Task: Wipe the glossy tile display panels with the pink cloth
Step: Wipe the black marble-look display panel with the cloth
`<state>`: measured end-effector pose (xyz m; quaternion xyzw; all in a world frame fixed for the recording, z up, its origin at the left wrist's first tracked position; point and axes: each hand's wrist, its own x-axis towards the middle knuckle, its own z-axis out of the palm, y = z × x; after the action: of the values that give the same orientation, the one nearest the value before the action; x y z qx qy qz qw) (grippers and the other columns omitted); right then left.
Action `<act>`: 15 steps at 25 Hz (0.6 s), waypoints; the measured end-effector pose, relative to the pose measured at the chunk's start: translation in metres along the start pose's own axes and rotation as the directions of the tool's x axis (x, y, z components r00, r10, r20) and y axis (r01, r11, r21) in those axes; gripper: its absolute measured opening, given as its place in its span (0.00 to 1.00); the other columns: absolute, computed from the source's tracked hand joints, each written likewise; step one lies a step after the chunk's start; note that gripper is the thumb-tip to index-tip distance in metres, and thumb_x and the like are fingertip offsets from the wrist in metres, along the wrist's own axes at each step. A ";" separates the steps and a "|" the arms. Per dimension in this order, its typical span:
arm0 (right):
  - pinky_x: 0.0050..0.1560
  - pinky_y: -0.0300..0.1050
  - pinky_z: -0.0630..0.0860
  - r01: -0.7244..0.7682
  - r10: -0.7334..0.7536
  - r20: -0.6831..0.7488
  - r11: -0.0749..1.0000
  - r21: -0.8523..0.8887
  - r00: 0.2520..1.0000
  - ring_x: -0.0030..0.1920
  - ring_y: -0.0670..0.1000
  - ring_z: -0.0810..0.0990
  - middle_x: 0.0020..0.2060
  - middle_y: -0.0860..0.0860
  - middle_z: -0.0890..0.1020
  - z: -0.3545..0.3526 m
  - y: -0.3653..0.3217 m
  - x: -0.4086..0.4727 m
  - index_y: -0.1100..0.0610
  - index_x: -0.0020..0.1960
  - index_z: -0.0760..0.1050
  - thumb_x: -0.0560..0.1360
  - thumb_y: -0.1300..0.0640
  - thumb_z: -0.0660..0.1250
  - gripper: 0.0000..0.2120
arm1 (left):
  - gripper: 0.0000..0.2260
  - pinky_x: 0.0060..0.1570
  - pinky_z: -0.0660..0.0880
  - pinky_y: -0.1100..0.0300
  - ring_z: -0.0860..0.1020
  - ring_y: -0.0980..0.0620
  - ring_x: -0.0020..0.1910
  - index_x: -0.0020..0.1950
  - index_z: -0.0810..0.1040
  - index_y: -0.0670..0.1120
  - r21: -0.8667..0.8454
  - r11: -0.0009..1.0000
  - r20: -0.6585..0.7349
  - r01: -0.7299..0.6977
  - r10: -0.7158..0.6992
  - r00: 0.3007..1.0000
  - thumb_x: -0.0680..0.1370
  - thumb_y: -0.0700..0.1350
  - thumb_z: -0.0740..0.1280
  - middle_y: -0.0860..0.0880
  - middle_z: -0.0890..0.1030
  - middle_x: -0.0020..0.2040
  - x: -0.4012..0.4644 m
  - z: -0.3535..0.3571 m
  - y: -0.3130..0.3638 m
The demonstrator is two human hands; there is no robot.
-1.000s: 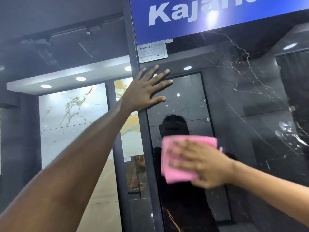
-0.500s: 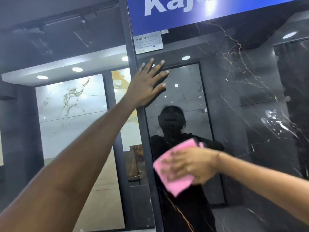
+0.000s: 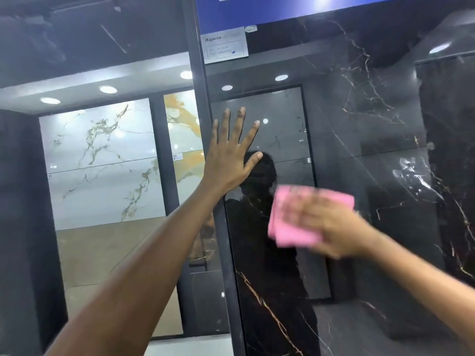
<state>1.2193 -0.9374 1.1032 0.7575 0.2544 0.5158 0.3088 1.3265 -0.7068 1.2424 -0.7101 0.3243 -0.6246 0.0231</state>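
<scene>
Showroom fittings around the display

A blue sign (image 3: 282,9) runs along the top, a white Kajaria label (image 3: 226,46) stuck just beneath; a dark metal post (image 3: 203,98) stands upright.

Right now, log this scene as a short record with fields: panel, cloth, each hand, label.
panel: glossy black marble tile panel, upright, gold and white veins
cloth: pink cloth, folded, flat against the panel
right hand: fingers spread on the cloth, pressing it to the panel, motion-blurred
left hand: open, flat against the panel near its left frame
label: white sticker under the blue sign
</scene>
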 end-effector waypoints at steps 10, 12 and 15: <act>0.77 0.55 0.40 0.444 -0.441 0.112 0.896 -0.009 0.891 0.78 0.52 0.53 0.75 0.46 0.63 0.016 -0.066 0.017 0.46 0.73 0.65 0.71 0.43 0.63 0.31 | 0.30 0.76 0.45 0.40 0.46 0.37 0.79 0.80 0.51 0.53 0.007 1.000 -0.043 -0.016 0.016 0.999 0.81 0.64 0.44 0.43 0.49 0.81 -0.001 0.002 -0.001; 0.75 0.55 0.48 -0.048 0.050 -0.035 0.997 0.056 0.998 0.76 0.55 0.57 0.75 0.50 0.63 0.000 -0.019 0.043 0.49 0.74 0.64 0.71 0.45 0.61 0.31 | 0.30 0.76 0.45 0.40 0.48 0.37 0.79 0.80 0.52 0.53 -0.007 0.999 -0.063 -0.032 0.031 0.998 0.81 0.64 0.47 0.43 0.51 0.80 0.000 0.003 -0.001; 0.74 0.58 0.53 -0.383 0.402 -0.073 0.905 0.184 0.913 0.77 0.56 0.56 0.75 0.50 0.63 -0.003 -0.035 0.051 0.49 0.74 0.65 0.71 0.46 0.60 0.32 | 0.29 0.75 0.44 0.40 0.48 0.37 0.78 0.80 0.53 0.55 -0.007 0.999 -0.053 -0.037 0.037 0.998 0.81 0.65 0.47 0.43 0.51 0.80 -0.002 0.004 -0.001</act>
<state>1.2313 -0.8771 1.1103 0.7869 0.1552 0.5851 0.1200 1.3308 -0.7067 1.2405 -0.6872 0.3403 -0.6414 0.0233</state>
